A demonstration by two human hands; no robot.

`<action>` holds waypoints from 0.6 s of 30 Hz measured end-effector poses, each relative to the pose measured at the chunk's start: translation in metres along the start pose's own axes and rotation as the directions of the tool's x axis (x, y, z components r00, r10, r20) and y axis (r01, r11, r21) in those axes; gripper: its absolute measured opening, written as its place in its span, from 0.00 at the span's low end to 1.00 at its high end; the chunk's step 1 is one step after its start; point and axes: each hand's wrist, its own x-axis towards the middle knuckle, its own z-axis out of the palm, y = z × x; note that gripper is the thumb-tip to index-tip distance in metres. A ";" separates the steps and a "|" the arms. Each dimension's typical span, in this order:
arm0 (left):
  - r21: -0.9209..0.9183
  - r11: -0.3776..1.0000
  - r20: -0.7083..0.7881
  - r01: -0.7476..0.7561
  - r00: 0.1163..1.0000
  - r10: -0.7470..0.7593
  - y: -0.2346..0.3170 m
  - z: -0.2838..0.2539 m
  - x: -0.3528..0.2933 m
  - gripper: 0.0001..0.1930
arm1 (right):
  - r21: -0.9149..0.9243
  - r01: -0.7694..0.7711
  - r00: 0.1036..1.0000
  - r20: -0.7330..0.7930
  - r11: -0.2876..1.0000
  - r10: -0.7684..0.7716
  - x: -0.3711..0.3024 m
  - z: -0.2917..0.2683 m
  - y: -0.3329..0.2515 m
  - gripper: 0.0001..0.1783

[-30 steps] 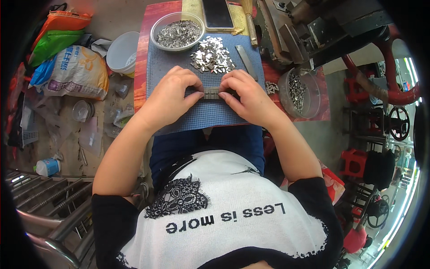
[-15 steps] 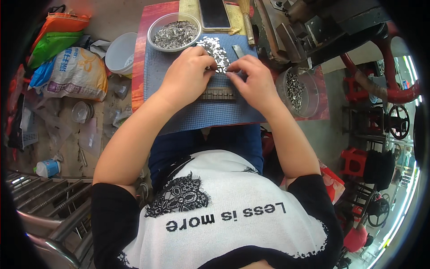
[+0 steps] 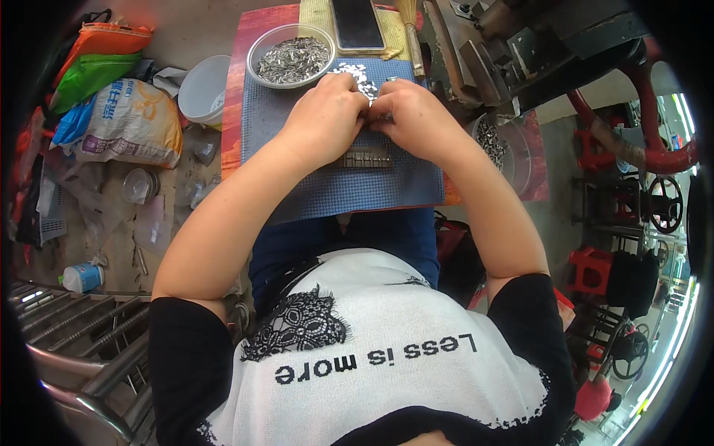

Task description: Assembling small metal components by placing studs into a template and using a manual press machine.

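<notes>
Over the blue textured mat (image 3: 297, 201), my left hand (image 3: 327, 119) and my right hand (image 3: 416, 119) meet, thumbs and fingertips pinched close together. Whatever lies between the fingertips is too small or hidden to make out. Just beyond the fingers spreads a loose pile of small shiny, whitish pieces (image 3: 354, 73), partly covered by the hands. A narrow metal bar with a row of slots (image 3: 366, 159) lies on the mat on the near side of my hands; the left hand hides its left end.
A clear round bowl (image 3: 277, 85) of small metal pins stands at the back left, beside a phone (image 3: 357, 26) and a straw brush (image 3: 410, 33). At right, a clear tub (image 3: 520, 167) holds similar parts near a dark metal machine (image 3: 483, 59). A white bucket (image 3: 201, 93) stands left.
My right hand has moved left and slightly away from me, closing in on my left hand. Its fingers now cover more of the small pieces. My left hand has shifted slightly right.
</notes>
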 end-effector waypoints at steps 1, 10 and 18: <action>0.026 0.999 0.007 -0.038 0.999 0.038 -0.002 0.001 0.001 0.05 | -0.001 0.003 1.000 0.000 1.000 -0.003 0.001 -0.001 0.000 0.05; -0.195 0.980 0.084 0.026 0.996 -0.009 0.000 -0.026 -0.021 0.06 | -0.067 0.088 0.993 0.080 0.994 -0.082 0.009 -0.007 -0.002 0.07; -0.233 0.969 0.225 0.085 0.974 -0.032 0.005 -0.036 -0.042 0.08 | -0.287 0.219 0.948 0.289 0.932 -0.134 0.024 -0.009 -0.009 0.07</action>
